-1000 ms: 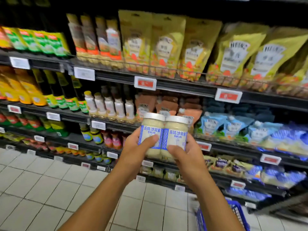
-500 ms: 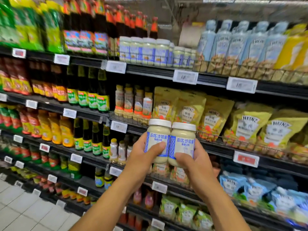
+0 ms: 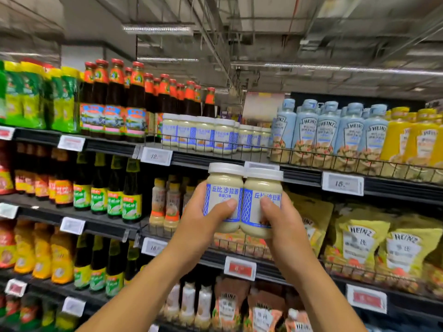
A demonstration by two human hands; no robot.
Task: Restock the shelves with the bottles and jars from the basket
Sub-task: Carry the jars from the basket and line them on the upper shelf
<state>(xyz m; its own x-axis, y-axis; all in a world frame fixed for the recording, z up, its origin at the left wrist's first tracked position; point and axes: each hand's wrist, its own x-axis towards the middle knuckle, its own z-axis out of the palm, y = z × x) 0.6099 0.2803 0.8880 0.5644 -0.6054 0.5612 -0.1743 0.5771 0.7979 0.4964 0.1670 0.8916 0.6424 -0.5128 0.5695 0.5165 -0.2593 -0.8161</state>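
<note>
I hold two identical mayonnaise jars side by side, touching, in front of the shelves. Each is cream-filled with a white lid and a blue-and-white label. My left hand point(image 3: 203, 224) grips the left jar point(image 3: 224, 188). My right hand point(image 3: 281, 226) grips the right jar point(image 3: 262, 188). Both jars are upright, just below the top shelf point(image 3: 201, 158), where a row of matching jars point(image 3: 203, 134) stands behind a low wire rail. The basket is out of view.
On the top shelf, dark sauce bottles point(image 3: 115, 101) stand left of the matching jars and blue Heinz squeeze bottles point(image 3: 328, 130) right of them. Yellow Heinz pouches point(image 3: 359, 238) and small dressing bottles point(image 3: 165, 202) fill the shelf behind my hands. Price tags line the shelf edges.
The view has tilted upward from the floor and lower shelves to the top shelf and ceiling. Both hands have lifted the two jars together toward the top shelf.
</note>
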